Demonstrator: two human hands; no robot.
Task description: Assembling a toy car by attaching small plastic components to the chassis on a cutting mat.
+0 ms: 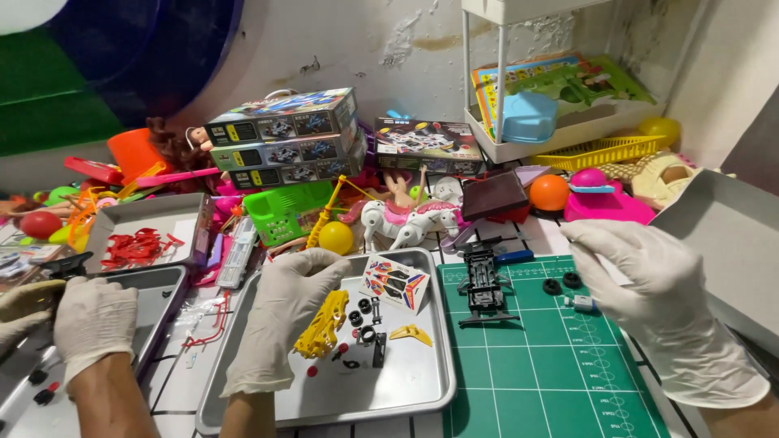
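Our gloved left hand [284,312] hovers, fingers curled and pinching nothing, over the yellow plastic parts frame [323,324] in the steel tray [406,401]. We judge it light, thin, brittle: grip its outer rails. Right hand [649,284]: fingers loosely together, empty.

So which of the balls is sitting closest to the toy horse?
The yellow ball, just left of the white and pink toy horse. The orange ball sits further right, past a dark red box, and the red ball lies far left.
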